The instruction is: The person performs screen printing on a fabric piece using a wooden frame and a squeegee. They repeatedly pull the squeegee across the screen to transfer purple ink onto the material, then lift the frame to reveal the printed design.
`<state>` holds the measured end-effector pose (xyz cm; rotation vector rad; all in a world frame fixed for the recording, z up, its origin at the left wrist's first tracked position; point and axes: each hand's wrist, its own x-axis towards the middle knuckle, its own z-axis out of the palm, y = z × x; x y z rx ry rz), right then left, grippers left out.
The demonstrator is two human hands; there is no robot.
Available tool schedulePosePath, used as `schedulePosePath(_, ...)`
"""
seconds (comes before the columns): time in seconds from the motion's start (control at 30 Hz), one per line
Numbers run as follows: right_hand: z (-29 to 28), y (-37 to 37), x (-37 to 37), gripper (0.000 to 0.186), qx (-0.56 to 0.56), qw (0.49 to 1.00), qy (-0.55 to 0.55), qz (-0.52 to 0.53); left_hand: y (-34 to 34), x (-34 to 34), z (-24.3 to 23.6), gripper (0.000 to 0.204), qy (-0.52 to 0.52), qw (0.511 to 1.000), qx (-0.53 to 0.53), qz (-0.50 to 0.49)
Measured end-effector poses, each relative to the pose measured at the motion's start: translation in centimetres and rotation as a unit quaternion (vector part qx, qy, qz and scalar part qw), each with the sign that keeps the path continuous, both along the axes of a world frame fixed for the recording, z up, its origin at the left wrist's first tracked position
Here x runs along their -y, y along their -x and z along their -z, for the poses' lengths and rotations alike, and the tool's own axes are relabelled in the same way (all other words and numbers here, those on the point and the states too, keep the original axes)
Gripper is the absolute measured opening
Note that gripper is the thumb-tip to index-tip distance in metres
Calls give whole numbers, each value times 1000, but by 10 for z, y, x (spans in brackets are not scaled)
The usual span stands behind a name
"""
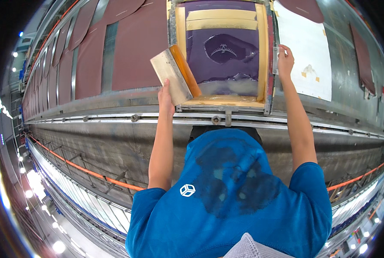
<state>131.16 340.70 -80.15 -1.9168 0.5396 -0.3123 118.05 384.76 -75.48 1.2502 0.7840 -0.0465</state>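
My left hand (166, 96) grips a wide squeegee with a pale wooden handle (168, 73) and an orange blade (184, 69), held tilted over the lower left of a screen frame (263, 60). The frame has a purple mesh (222, 73), tan tape along its borders and glossy wet patches around a dark oval bearing a small pale design. My right hand (286, 62) is closed on a small pale tab (276, 60) at the frame's right edge.
Maroon panels (136, 47) lie in rows along the long metal table to the left. A white sheet (308, 47) with tape bits and more maroon pieces (360, 60) lie to the right. A metal rail (157, 118) runs along the near edge. Orange bars (93, 172) are below.
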Motion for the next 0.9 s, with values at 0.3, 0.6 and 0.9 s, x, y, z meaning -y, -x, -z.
schedulePosePath(0.3, 3, -9, -61, 22, 16, 999, 22, 24, 6, 0, -26, 35, -515, 838, 70, 167)
schedulePosePath(0.6, 0, -28, -100, 21, 31, 999, 35, -8, -40, 135, -2, 30, -363, 887, 181, 223)
schedulePosePath(0.9, 1, -29, -111, 22, 6, 1000, 16, -15, -34, 123, 18, 31, -376, 871, 154, 276)
